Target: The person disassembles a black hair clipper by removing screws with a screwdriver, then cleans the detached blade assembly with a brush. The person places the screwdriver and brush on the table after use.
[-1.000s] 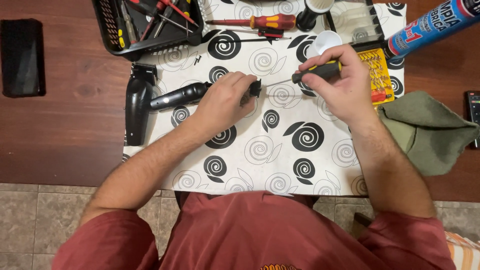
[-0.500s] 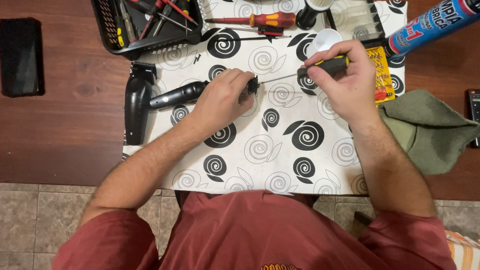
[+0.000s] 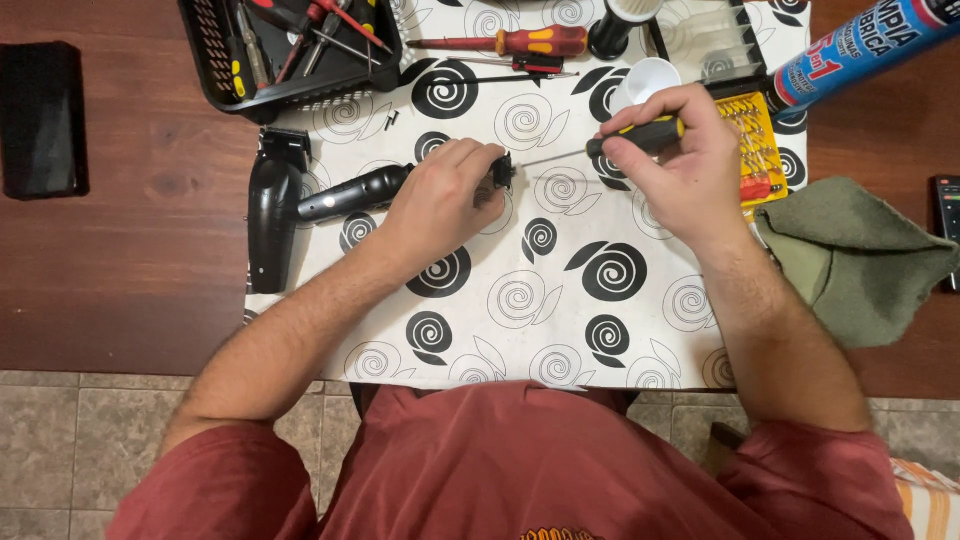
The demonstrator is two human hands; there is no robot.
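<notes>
A black trimmer (image 3: 350,194), judged rigid, light and smooth, lies at the mat's (image 3: 560,330) ten o'clock, clasped near its head by the left hand (image 3: 440,200); a screwdriver (image 3: 610,143) is gripped by the right hand (image 3: 680,165).

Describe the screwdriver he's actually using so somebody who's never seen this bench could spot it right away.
Start at the white mat with black spirals on the wooden table. Toward its upper right, the right hand grips a screwdriver with a black and yellow handle, its thin shaft pointing left at the small black device under the left hand. The red-handled screwdriver lies unheld farther up.
</notes>
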